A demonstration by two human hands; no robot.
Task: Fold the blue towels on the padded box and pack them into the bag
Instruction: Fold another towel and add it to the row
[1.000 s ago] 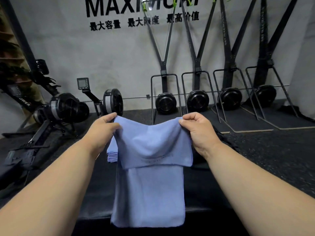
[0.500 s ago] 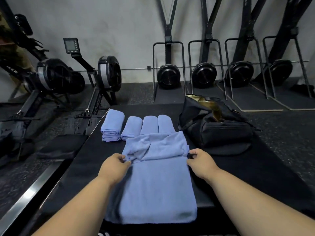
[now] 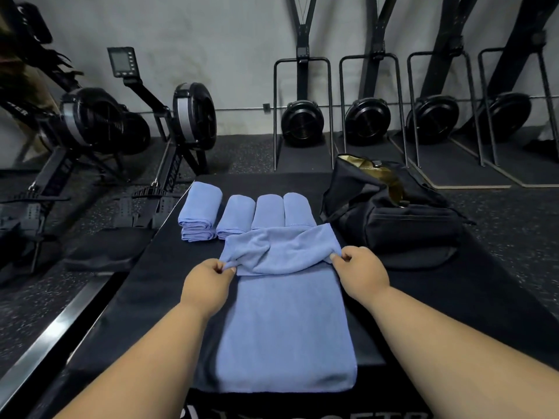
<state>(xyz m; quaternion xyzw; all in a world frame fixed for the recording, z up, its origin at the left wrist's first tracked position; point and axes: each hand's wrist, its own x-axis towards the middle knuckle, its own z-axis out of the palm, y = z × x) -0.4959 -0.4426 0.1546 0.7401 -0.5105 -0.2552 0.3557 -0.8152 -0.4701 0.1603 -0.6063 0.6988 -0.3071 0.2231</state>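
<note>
The blue towel point(image 3: 284, 334) lay flat on the padded box point(image 3: 438, 297) between both hands, its far end folded back in a loose bunch. The left hand point(image 3: 208, 285) pinched the fold's left corner and the right hand point(image 3: 360, 273) pinched its right corner. Just beyond the hands sat a row of folded towels point(image 3: 239, 216). Beyond the right hand stood the black bag point(image 3: 402, 219), its top open
</note>
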